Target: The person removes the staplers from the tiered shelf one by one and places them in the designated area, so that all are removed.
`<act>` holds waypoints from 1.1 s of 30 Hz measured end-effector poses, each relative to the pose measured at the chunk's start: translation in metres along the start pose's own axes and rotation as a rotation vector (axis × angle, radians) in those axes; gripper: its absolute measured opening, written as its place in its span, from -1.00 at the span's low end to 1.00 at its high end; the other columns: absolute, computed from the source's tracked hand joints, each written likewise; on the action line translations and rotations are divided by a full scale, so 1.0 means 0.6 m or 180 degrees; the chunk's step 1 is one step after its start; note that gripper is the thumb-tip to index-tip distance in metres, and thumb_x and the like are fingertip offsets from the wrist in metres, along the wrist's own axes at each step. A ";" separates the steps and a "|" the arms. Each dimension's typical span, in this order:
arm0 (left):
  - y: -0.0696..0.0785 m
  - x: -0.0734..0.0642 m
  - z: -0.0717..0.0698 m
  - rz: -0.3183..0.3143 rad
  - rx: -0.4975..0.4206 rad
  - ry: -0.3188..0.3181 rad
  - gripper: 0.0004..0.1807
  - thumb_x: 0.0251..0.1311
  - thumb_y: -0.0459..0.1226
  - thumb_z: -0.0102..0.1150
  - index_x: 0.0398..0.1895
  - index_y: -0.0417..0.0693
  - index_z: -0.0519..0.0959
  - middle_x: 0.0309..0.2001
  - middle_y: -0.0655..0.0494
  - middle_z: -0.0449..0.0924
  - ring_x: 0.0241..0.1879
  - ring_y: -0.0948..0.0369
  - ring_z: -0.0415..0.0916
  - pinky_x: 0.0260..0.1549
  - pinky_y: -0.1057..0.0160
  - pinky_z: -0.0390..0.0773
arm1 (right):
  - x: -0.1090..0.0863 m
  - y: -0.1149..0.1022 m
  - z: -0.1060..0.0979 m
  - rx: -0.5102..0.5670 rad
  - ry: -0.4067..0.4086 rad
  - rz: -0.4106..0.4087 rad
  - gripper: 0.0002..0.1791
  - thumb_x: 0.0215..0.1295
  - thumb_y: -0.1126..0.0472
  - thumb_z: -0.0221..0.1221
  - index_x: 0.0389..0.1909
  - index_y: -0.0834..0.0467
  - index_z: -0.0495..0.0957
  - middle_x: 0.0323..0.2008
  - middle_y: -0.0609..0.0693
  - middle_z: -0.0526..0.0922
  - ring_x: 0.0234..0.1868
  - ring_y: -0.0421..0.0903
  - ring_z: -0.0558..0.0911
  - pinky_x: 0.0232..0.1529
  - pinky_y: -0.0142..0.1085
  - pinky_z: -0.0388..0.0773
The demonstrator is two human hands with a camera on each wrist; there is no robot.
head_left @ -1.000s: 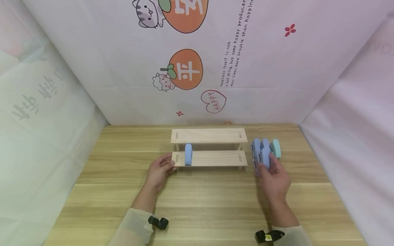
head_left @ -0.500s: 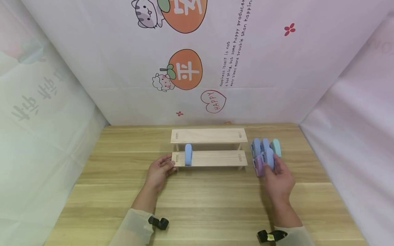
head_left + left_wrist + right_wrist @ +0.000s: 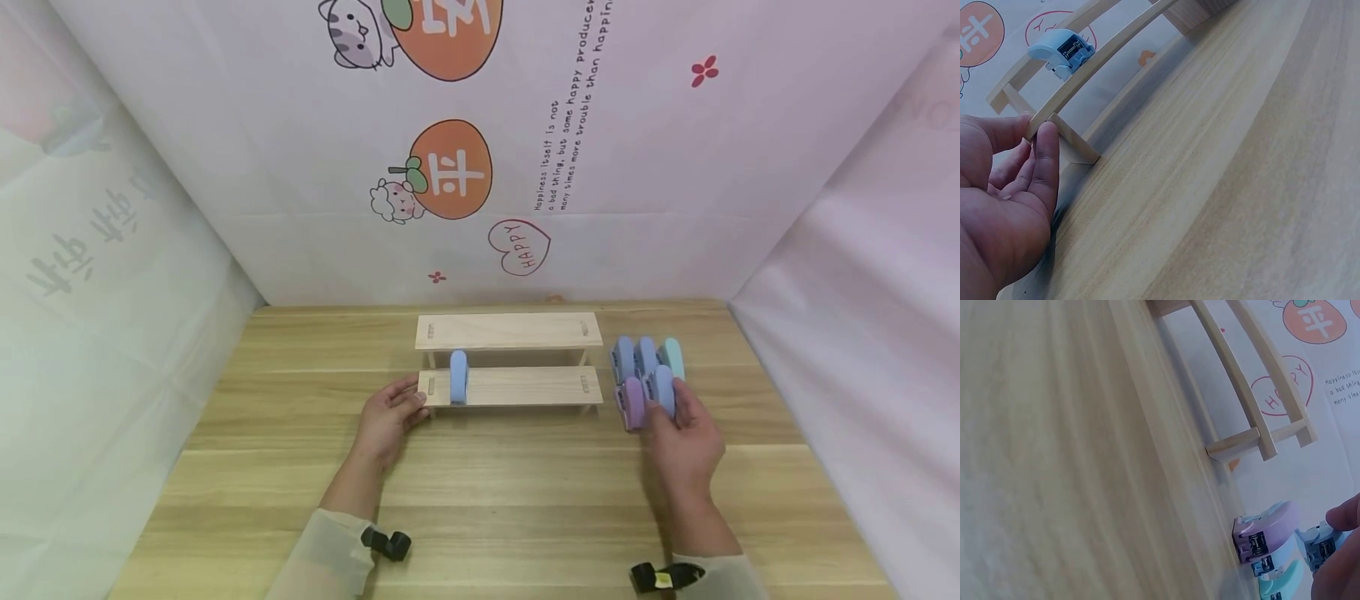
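Observation:
My left hand (image 3: pixel 386 425) pinches the left end of the front wooden shelf (image 3: pixel 525 386) between thumb and fingers. A light-blue mini stapler (image 3: pixel 458 377) stands on that shelf near its left end. On the right, my right hand (image 3: pixel 686 442) grips another blue mini stapler (image 3: pixel 661 390) between thumb and fingers, just right of a purple stapler (image 3: pixel 632 402). Behind these are two more blue staplers (image 3: pixel 622 358) and a mint-green stapler (image 3: pixel 672 358), partly covered by the held one. In the right wrist view the held stapler (image 3: pixel 1321 545) sits beside the purple one, its far part hidden by my fingers.
A rear wooden shelf (image 3: pixel 510 331) stands a little higher behind the front one. Both are on the wood-grain table (image 3: pixel 517 500). A printed white cloth (image 3: pixel 622 250) hangs along the back, with white cloth at both sides.
My right hand has moved to the right with the blue stapler, uncovering the purple stapler at its left. The left hand keeps its hold on the shelf end.

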State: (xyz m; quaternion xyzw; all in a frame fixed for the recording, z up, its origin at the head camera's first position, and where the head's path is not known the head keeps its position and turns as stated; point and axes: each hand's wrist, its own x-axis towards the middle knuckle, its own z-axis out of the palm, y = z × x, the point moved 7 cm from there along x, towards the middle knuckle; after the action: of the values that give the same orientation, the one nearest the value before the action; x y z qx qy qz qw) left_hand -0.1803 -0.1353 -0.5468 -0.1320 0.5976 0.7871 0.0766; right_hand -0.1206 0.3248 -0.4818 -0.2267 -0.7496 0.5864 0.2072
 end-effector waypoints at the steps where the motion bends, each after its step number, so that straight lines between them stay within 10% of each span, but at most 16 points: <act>1: 0.000 0.000 0.000 -0.0001 -0.0004 0.0003 -0.50 0.33 -0.47 0.29 0.34 -0.24 0.50 0.14 -0.17 0.61 -0.06 0.11 0.68 0.01 0.20 0.77 | 0.000 0.002 0.000 0.0010 -0.0008 0.0031 -0.42 0.39 0.32 0.28 0.42 0.14 0.46 0.41 0.14 0.42 0.46 0.00 0.39 0.43 -0.33 0.40; 33: 0.003 -0.006 0.002 0.0016 0.0012 0.0002 -0.50 0.34 -0.47 0.29 0.33 -0.24 0.50 0.12 -0.15 0.61 -0.06 0.11 0.67 0.02 0.21 0.76 | 0.022 0.063 0.004 -0.0225 -0.0144 0.0538 -0.38 0.44 0.32 0.22 0.49 0.10 0.38 0.48 0.08 0.35 0.51 0.00 0.31 0.51 -0.26 0.31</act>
State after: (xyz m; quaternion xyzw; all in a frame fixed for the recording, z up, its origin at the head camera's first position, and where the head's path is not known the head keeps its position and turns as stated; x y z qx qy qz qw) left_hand -0.1777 -0.1347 -0.5439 -0.1306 0.5994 0.7862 0.0747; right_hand -0.1293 0.3386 -0.5185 -0.2830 -0.7525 0.5800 0.1318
